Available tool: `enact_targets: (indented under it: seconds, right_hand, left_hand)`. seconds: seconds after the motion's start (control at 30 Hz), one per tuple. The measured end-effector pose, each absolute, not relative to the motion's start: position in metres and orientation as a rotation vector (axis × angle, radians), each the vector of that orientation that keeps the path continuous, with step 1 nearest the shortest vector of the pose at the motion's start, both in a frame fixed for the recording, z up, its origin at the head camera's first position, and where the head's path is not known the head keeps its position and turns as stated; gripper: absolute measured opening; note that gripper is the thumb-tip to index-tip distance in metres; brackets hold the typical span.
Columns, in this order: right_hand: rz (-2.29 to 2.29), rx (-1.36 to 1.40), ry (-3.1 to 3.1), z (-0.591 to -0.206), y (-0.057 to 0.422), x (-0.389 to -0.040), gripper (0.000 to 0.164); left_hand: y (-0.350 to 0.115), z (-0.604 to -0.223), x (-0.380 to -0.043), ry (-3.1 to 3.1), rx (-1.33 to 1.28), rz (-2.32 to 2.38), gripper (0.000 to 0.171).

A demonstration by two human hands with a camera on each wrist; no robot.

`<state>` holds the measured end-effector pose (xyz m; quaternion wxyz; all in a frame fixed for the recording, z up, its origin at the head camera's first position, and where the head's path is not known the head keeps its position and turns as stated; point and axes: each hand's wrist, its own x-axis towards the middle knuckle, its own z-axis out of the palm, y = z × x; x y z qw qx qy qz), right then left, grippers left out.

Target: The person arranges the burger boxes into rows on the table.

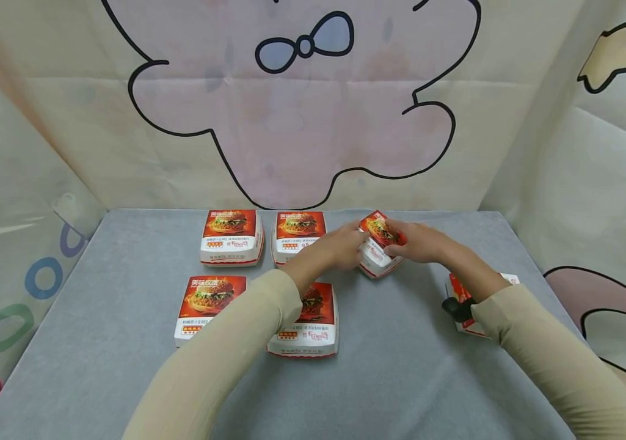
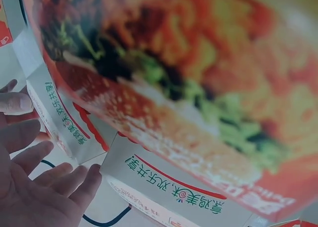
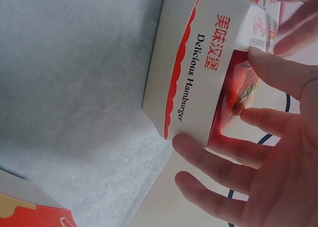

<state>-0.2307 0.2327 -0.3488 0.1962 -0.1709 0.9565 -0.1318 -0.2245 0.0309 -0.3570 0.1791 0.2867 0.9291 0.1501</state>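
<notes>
In the head view, a burger box (image 1: 380, 261) is turned at an angle toward the back of the table. My right hand (image 1: 424, 242) holds it from the right. The right wrist view has the thumb and fingers of that right hand (image 3: 271, 137) spread across the box (image 3: 203, 68), over its printed lid and side. At the box's left side is my left hand (image 1: 340, 247), its fingertips hidden in the head view. Relaxed, nearly straight fingers show on the left hand (image 2: 47, 187) in the left wrist view, close beside the box (image 2: 64, 120).
Two more burger boxes, back left (image 1: 230, 238) and back middle (image 1: 297, 235), stand in a row. Nearer are a left box (image 1: 208, 299) and a middle one (image 1: 309, 336), both partly behind my left sleeve. Another box (image 1: 474, 327) sits under my right forearm. A printed curtain borders the grey-covered table (image 1: 400, 366).
</notes>
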Motion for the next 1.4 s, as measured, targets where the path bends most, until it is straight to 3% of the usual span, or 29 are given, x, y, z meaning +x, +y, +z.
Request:
enact_targets:
  seconds: [0.6, 1.13, 1.4]
  right_hand:
    - [-0.468, -0.393, 2.726, -0.3511, 0.2364, -0.2256, 0.076]
    - [-0.441, -0.477, 2.709, -0.3531, 0.2385, -0.2281, 0.076]
    - [-0.434, -0.507, 2.666, -0.3524, 0.2389, -0.2310, 0.074]
  left_hand:
    - [0.0332, -0.3585, -0.2188, 2.620, 0.856, 0.345, 0.050]
    - [0.0352, -0.3580, -0.2166, 2.625, 0.867, 0.345, 0.043]
    - [0.0343, -0.3580, -0.2159, 2.626, 0.888, 0.417, 0.023]
